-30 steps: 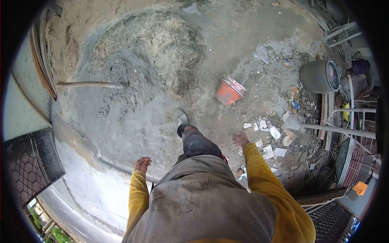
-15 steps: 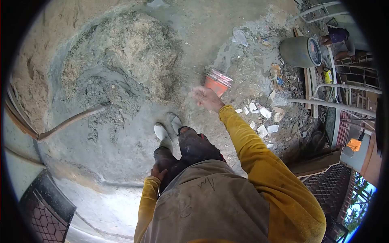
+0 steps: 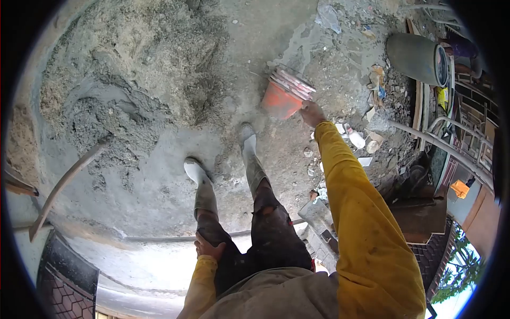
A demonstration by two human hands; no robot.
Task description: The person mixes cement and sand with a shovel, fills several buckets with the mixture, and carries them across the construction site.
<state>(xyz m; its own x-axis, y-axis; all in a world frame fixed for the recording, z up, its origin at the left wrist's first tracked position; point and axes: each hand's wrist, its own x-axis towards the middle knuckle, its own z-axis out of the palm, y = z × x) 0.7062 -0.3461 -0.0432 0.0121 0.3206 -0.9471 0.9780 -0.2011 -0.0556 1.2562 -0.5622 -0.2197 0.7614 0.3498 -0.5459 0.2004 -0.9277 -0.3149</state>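
Observation:
An orange bucket (image 3: 281,100) with a stack of whitish, smeared rims stands on the rough ground, upper centre. My right hand (image 3: 312,113), at the end of a yellow sleeve, has its fingers closed on the bucket's rim at the right side. My left hand (image 3: 209,248) rests on my left thigh, on the dark, worn trousers, with its fingers spread and nothing held. My light boots (image 3: 196,171) stand apart on the grey ground, below and left of the bucket.
A heap of sand and wet grey mix (image 3: 127,106) lies at the left, with a long wooden handle (image 3: 69,183) sticking out of it. White rubble (image 3: 357,139) lies right of the bucket. A large drum (image 3: 417,58) and a person's dark clothing (image 3: 463,47) are at the upper right.
My right hand has gone from open in front of the bucket to gripping its rim. My boots are now farther apart, and the view has moved closer to the bucket and heap.

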